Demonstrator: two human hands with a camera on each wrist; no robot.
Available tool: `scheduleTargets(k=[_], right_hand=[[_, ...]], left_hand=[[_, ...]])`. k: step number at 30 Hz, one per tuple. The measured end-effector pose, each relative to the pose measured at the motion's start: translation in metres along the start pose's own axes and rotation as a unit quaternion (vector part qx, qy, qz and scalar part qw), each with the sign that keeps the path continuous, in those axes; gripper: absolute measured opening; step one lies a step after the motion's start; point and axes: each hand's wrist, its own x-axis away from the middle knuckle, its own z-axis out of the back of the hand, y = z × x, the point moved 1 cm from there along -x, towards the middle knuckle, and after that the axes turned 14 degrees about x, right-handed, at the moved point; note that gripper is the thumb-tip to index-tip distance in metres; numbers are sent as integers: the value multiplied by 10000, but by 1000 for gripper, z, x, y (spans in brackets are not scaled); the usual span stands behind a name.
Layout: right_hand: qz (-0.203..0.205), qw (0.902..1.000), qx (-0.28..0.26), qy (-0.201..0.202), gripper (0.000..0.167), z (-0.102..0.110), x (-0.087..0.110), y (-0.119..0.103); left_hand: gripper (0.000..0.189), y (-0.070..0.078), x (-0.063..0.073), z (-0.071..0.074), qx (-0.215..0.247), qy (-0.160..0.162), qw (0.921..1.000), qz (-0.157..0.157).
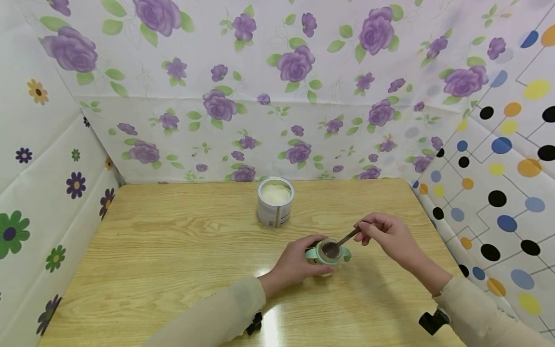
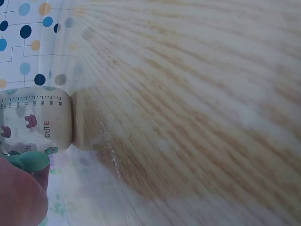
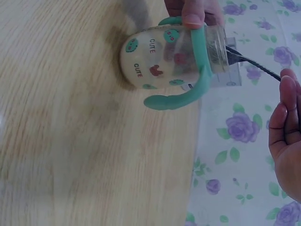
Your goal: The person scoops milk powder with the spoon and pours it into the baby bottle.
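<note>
A clear baby bottle [image 1: 330, 259] with green handles [image 3: 176, 100] stands upright on the table, its mouth uncovered. My left hand [image 1: 299, 262] grips it from the left side. In the right wrist view, the left thumb lies near the bottle's neck. My right hand [image 1: 390, 237] pinches the handle of a dark spoon [image 1: 349, 235] between thumb and fingers. The spoon slants down to the left, its bowl at the bottle's mouth. Pale contents show through the printed bottle wall [image 3: 141, 56]; how full it is I cannot tell.
An uncovered tin [image 1: 274, 215] of pale powder stands behind the bottle, towards the back of the wooden table [image 1: 173, 250]. White specks [image 2: 114, 160] lie on the tabletop near the bottle. Patterned cloths [image 1: 260, 130] hang at the back and both sides.
</note>
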Motion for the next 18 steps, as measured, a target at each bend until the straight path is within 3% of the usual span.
scheduleTargets(k=[11,14,18], right_hand=[[-381,9988,-165,241,31,20,-7,-5],[-500,9970,-513,291,31,24,-10,-5],[-594,9878,-1410,296,28,27,-16,-5]], left_hand=[[69,1,0,2,142,-63,9998,86],[71,2,0,2,199,-79,9997,138],[77,4,1,4,133,-77,9997,209]])
